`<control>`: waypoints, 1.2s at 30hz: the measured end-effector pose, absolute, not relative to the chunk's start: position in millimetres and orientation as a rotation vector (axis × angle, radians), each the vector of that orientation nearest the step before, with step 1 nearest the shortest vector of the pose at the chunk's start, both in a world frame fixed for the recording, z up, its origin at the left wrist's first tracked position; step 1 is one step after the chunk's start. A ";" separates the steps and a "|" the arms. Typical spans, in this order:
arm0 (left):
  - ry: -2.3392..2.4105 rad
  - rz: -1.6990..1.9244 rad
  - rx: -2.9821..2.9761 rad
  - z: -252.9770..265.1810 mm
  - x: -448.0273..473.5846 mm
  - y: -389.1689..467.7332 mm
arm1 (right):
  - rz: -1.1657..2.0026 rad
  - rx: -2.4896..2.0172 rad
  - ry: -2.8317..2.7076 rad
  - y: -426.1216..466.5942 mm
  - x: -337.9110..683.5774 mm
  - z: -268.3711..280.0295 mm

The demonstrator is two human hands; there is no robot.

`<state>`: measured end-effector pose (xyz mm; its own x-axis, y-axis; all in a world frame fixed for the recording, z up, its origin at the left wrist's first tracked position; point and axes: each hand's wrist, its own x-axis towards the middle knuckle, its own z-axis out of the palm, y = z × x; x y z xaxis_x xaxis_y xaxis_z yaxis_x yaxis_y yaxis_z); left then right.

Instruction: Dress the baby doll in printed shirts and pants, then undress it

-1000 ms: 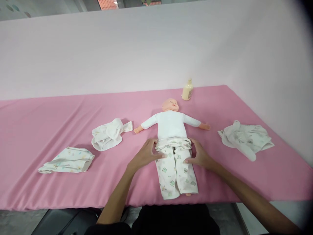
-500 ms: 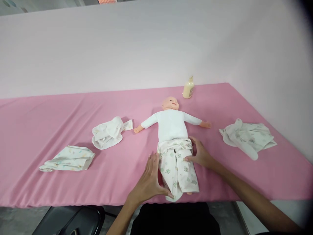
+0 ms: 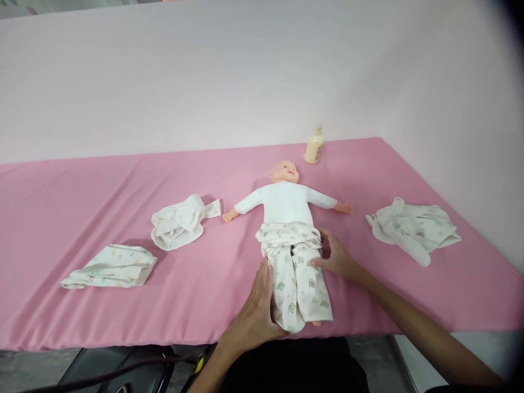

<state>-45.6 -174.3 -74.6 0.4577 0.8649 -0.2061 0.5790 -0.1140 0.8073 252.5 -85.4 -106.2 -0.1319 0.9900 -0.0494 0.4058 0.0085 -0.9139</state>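
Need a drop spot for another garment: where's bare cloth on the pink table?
Free: the far strip of the pink table left of the bottle; the near right corner past the right hand, below the crumpled garment. Crowded: around the doll, its pants and left hand.

Taking the baby doll in a white top and printed trousers (image 3: 286,218) as landmark: the pink-covered bench (image 3: 82,191) lies bare behind its head, except for a cream pump bottle (image 3: 314,148) just right of the head. Left of the doll, a crumpled white garment (image 3: 180,222) and a folded printed cloth (image 3: 110,267) block the way; right, a rumpled white garment (image 3: 413,229). Between these, open cloth remains.
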 end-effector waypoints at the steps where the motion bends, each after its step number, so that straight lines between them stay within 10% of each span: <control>1: 1.193 0.423 1.735 -69.3 -49.8 -171.5 | 1.133 -1.438 -1.591 -84.8 252.9 -106.0; 11: 1.362 0.939 1.208 -55.5 -34.0 -80.9 | 1.192 -1.329 -1.590 -79.3 258.7 -96.7; 36: 1.714 0.922 1.191 -58.1 -5.9 -68.7 | 1.154 -1.347 -1.442 -76.2 239.4 -109.4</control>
<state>-5.9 -68.7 -58.1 -0.2022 0.9542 -0.2204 0.3419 0.2796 0.8972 239.4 -76.2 -109.4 -0.0808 0.9966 -0.0162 0.2348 0.0033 -0.9720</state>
